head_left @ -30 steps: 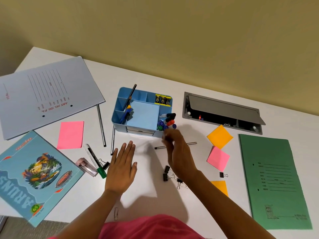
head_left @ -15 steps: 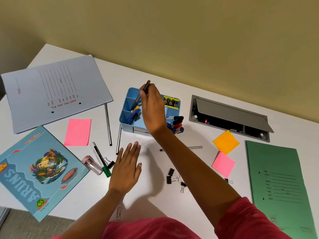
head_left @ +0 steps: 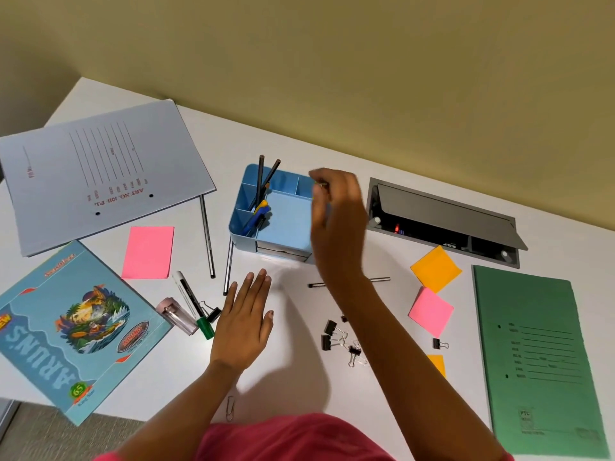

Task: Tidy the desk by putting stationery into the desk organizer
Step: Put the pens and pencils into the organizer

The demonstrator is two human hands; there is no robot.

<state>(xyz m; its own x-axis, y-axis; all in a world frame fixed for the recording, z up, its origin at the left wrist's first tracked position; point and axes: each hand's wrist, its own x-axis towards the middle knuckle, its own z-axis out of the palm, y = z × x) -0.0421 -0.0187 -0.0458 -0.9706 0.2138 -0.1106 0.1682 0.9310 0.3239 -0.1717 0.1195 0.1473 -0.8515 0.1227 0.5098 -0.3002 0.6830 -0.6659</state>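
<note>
The blue desk organizer [head_left: 283, 227] stands mid-desk with two dark pencils [head_left: 259, 181] leaning upright in its back-left slot and blue and yellow pens in front of them. My right hand [head_left: 336, 221] hovers, blurred, over the organizer's right side with fingers loosely curled and nothing visible in them; it hides the right compartments. My left hand [head_left: 244, 321] lies flat on the desk in front of the organizer, fingers spread. Loose on the desk are a dark pencil [head_left: 379, 279], two long pencils [head_left: 207, 237], a green-capped marker [head_left: 191, 302], a pink sharpener [head_left: 174, 316] and black binder clips [head_left: 332, 337].
A grey folder [head_left: 100, 174] and a blue notebook [head_left: 66, 327] lie at the left, a green folder [head_left: 532, 354] at the right. Pink [head_left: 148, 252] and orange [head_left: 436, 272] sticky notes are scattered. An open grey cable hatch [head_left: 442, 221] sits behind. A paper clip [head_left: 229, 407] lies near the front edge.
My right hand carried a pencil from the desk to the organizer's back-left slot, let it go, and has moved right over the organizer. The left hand stayed flat.
</note>
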